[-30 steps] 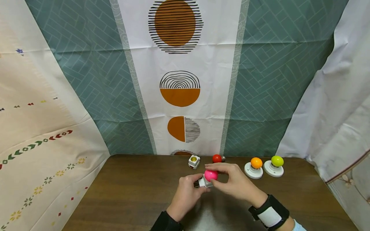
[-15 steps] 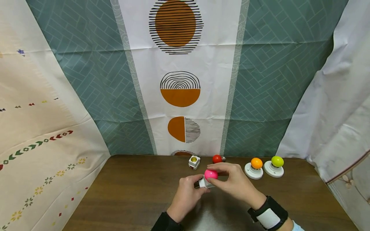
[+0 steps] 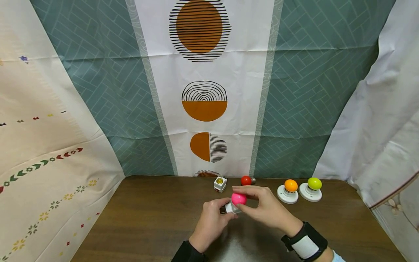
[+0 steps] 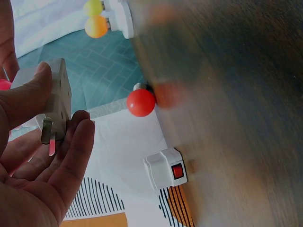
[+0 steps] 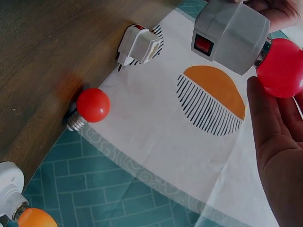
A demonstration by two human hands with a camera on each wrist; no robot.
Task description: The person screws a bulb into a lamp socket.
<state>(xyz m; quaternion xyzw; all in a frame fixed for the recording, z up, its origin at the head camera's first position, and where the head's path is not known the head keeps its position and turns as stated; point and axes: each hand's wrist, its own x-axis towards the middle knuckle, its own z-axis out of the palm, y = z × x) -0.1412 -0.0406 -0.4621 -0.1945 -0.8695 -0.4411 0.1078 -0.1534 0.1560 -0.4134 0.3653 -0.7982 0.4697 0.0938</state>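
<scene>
My left hand (image 3: 212, 217) grips a white plug-in bulb socket (image 5: 229, 35) with a red switch on its side; its metal prongs (image 4: 49, 135) stick out toward my palm in the left wrist view. A pink light bulb (image 3: 239, 199) sits in that socket, a bit of its metal screw base showing between them in the right wrist view. The fingers and thumb of my right hand (image 3: 266, 205) pinch the bulb from the right side. Both hands are held above the table's middle.
Toward the back of the brown table (image 3: 157, 218) stand a second white plug-in socket (image 3: 220, 184) and a loose red bulb (image 3: 246, 180) lying on its side. Right of them, an orange bulb (image 3: 290, 185) and a yellow-green bulb (image 3: 314, 183) sit in round white bases. Patterned cloth (image 3: 294, 109) hangs behind.
My right hand's fingers shift slightly right and then back left around the pink bulb. The left hand stays in place, still holding the socket.
</scene>
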